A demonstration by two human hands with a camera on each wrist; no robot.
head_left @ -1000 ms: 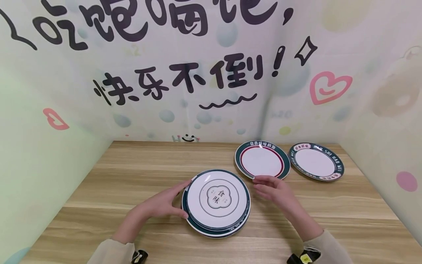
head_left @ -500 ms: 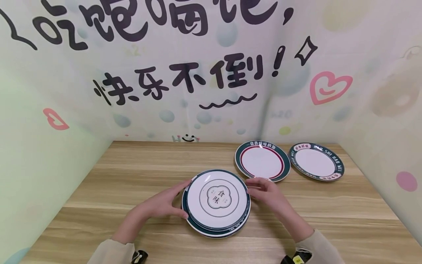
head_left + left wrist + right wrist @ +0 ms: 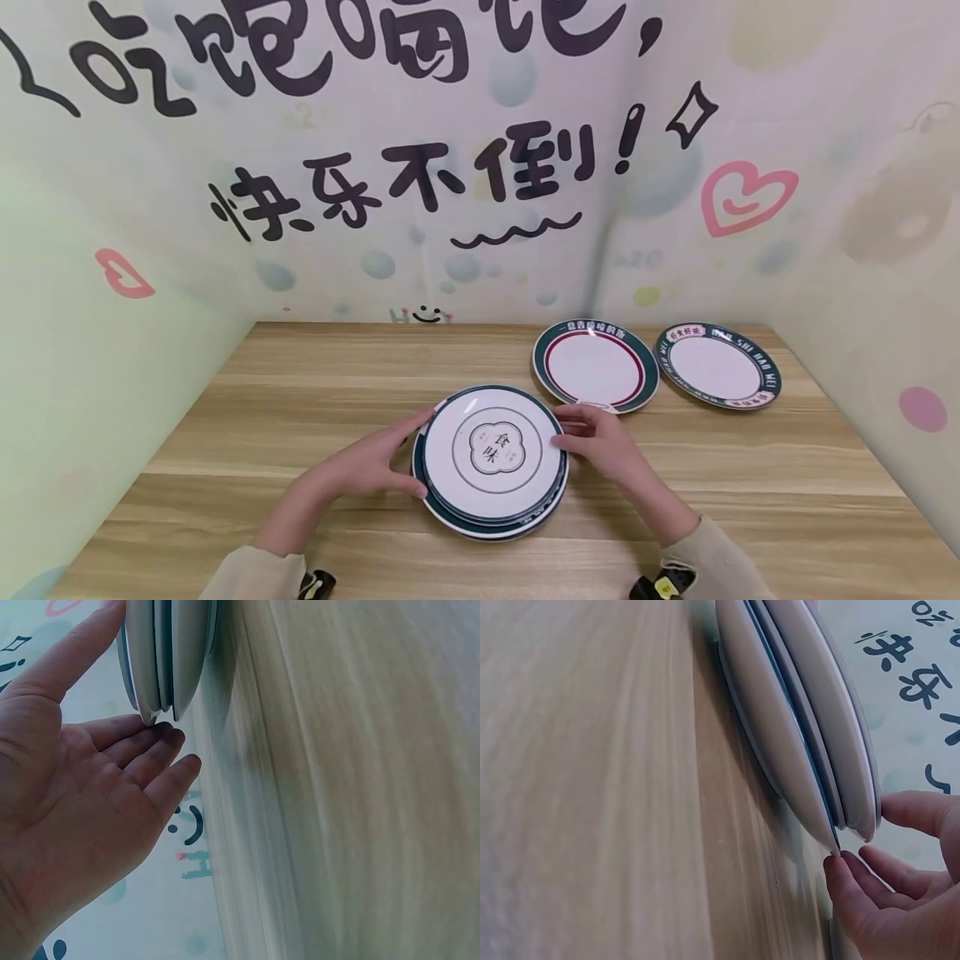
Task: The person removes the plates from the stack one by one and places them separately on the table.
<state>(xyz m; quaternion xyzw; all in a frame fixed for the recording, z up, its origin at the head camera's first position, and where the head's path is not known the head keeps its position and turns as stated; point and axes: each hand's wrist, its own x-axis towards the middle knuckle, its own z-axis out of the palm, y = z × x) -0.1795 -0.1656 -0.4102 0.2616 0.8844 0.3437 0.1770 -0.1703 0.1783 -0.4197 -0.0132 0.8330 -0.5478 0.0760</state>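
glossy round white-and-green plate stack (image 3: 495, 454) sat pretty much mid pale wood-grain surface (image 3: 322, 375), rim touched around 9 o'clock by wide-spread left grip (image 3: 375, 462), pinched near 2 o'clock by right grip (image 3: 600, 439)

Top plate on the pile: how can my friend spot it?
On the wooden table, find the pile between the left hand and right hand. Its top plate has a flower-shaped badge in the middle, unlike the red-ringed plate and far-right plate.
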